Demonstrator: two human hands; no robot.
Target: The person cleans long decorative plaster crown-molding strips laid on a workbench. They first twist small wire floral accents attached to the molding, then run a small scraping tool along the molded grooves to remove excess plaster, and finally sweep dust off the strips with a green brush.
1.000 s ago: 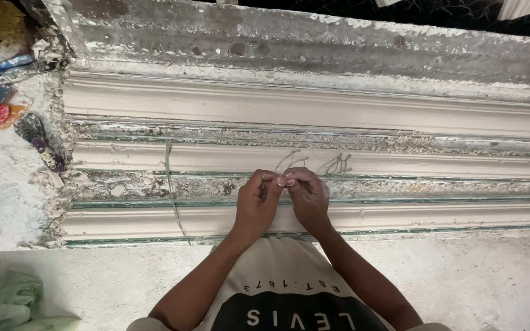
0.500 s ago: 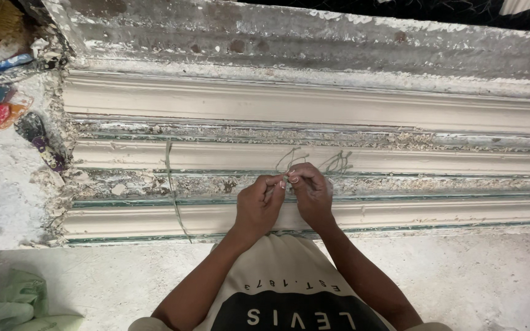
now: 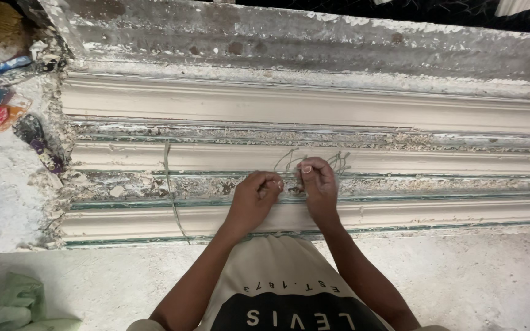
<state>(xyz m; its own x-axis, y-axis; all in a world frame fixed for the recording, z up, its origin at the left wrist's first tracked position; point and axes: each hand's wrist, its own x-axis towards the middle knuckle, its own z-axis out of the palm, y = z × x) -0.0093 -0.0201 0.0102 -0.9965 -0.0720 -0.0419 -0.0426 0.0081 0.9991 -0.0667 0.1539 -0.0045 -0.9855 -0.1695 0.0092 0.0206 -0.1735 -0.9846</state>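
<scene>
Left hand (image 3: 257, 195) and right hand (image 3: 318, 181) pinch closed on thin fibre strands (image 3: 338, 160), apparently fraying toward one o'clock, ends indistinct against the moulding (image 3: 154, 158).

Head camera – looks steeply down, close over hands (image 3: 289, 193), facing long moulding (image 3: 314, 110).

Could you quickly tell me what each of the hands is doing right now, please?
Left hand: closed, pinching thin fibre strands.
Right hand: closed, pinching the same strands.
</scene>
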